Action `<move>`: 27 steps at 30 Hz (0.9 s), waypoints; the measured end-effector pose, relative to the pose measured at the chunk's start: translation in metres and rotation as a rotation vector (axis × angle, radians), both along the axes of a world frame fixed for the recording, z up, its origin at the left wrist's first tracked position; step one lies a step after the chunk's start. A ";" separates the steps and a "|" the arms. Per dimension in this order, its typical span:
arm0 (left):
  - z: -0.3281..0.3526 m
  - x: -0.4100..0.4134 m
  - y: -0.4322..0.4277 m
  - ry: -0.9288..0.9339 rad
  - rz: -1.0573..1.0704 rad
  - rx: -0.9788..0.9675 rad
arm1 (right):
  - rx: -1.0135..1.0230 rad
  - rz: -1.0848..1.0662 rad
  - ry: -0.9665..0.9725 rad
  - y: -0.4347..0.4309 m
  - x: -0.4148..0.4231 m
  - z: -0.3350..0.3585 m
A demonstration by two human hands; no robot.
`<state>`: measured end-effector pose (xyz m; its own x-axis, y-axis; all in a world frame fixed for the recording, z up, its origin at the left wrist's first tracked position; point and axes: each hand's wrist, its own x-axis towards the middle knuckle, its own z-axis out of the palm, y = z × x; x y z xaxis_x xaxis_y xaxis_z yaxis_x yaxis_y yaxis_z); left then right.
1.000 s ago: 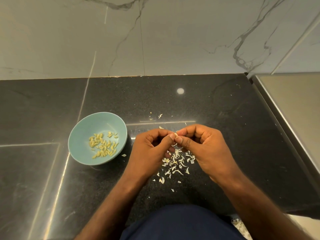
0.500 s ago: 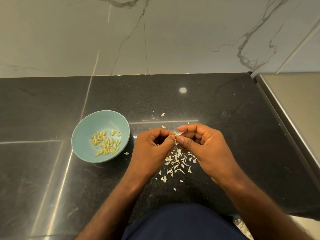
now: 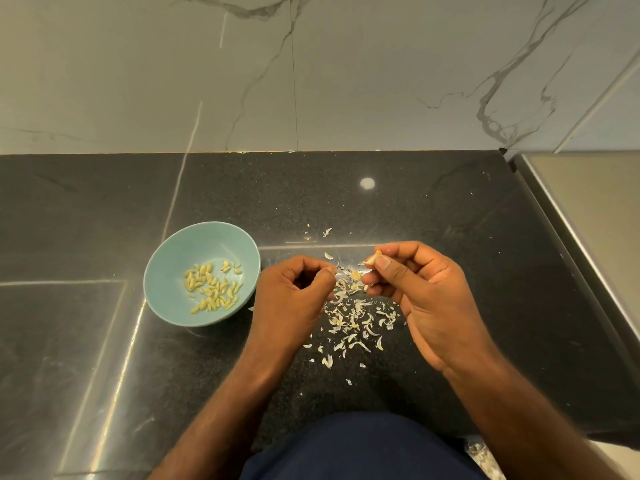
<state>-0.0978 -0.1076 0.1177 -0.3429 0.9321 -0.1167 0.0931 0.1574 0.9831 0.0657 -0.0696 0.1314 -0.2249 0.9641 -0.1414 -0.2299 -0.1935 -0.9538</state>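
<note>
Black granite countertop (image 3: 450, 220): seed shelling.
Teal bowl (image 3: 173, 258) of shelled seeds (image 3: 211, 289) sits left of the grip. Left hand (image 3: 294, 299) curled; contents indiscernible. Husk pile (image 3: 356, 317) lies beneath the grip. Right hand (image 3: 426, 299) pinches one seed (image 3: 373, 259) between thumb and forefinger.

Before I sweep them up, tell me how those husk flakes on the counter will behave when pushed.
The husk flakes look thin and curled, so probably very light and apt to scatter rather than slide together. The counter is glossy, so they should skid easily. Small broken bits suggest they're brittle.
</note>
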 end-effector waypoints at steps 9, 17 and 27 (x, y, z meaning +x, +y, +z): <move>0.003 0.003 -0.003 -0.076 -0.088 0.015 | 0.021 -0.003 -0.107 -0.003 -0.002 -0.006; 0.004 0.008 -0.003 0.000 -0.183 0.068 | 0.150 0.036 -0.339 -0.007 -0.002 -0.002; 0.003 0.006 -0.005 0.085 -0.196 0.064 | 0.326 0.021 -0.585 -0.010 -0.002 0.004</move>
